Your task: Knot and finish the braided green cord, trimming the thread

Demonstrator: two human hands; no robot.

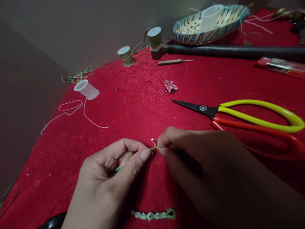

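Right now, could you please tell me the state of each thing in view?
Left hand, pinching green cord.
Right hand, pinching it too.
Braid, lying flat, looped at one end.
Scissors, blades closed.
White spool, on its side, thread trailing.
Brown spool, upright.
Olive spool, upright.
Awl, lying flat, tip bare.
Basket, upright, holding a white container.

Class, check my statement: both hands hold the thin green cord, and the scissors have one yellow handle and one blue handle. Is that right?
Not quite: the head view shows scissors with one yellow handle and one red handle, not blue. The left hand and right hand do hold the thin green cord.
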